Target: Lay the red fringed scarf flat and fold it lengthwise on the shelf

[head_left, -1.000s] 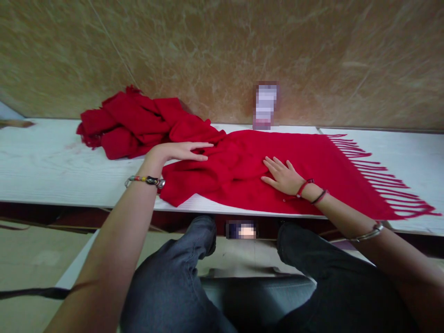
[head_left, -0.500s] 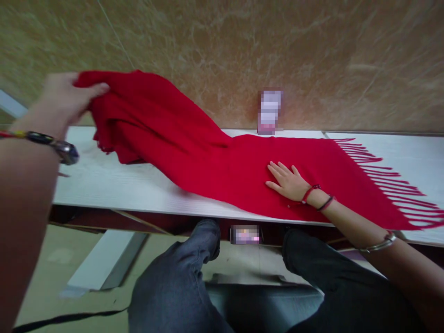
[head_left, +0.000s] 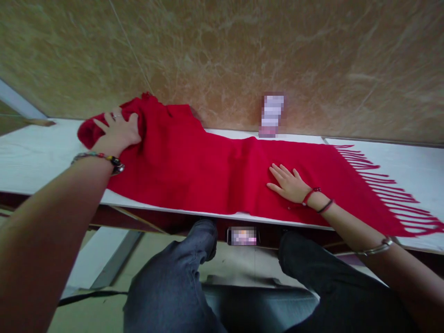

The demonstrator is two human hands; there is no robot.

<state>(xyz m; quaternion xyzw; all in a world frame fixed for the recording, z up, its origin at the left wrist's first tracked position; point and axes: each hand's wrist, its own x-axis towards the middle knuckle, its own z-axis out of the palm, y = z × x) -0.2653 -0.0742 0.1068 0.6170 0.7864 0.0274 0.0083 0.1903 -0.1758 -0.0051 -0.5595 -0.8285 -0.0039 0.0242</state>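
A long red scarf [head_left: 208, 171] with a fringe [head_left: 388, 189] at its right end lies stretched along a white table [head_left: 38, 157]. My left hand [head_left: 116, 132] rests with fingers spread on the scarf's bunched left end, pressing it down. My right hand [head_left: 289, 185] lies flat and open on the scarf's middle, palm down. Both wrists wear bracelets.
A marbled brown wall [head_left: 222, 55] rises right behind the table. A small blurred object [head_left: 272, 115] stands against it at the table's back edge. My knees in dark jeans [head_left: 194, 277] sit below the front edge, above a pale floor.
My left hand lifted the crumpled left part of the scarf, carried it leftward and laid it down flat. My right hand stayed pressed on the scarf.
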